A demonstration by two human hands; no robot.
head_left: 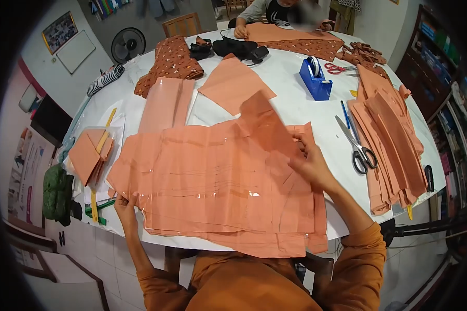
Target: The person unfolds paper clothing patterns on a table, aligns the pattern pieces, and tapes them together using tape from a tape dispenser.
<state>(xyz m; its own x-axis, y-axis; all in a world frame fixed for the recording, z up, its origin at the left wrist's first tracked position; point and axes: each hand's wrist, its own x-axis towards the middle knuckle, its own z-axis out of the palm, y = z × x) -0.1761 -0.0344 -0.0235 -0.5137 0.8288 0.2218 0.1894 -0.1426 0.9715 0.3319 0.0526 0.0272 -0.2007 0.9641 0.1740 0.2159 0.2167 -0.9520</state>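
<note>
A large salmon-coloured paper pattern sheet [202, 176], marked with drawn lines and strips of clear tape, lies in front of me over other layers of the same colour. My left hand [126, 205] pinches its left edge near the table's front. A darker, smaller pattern piece [267, 129] stands tilted up over the sheet's upper right. My right hand [308, 160] has its fingers closed on that piece's right side; whether it is separate from the sheet I cannot tell. To the right of this hand lie black-handled scissors [357, 147] and a blue pencil [345, 115].
A blue tape dispenser [315, 80] and red-handled scissors [337, 68] stand beyond my right hand. Stacked salmon pieces [392, 140] cover the right side, folded pieces [88, 155] the left. Patterned brown fabric [171, 62] lies at the back, where another person [275, 13] sits.
</note>
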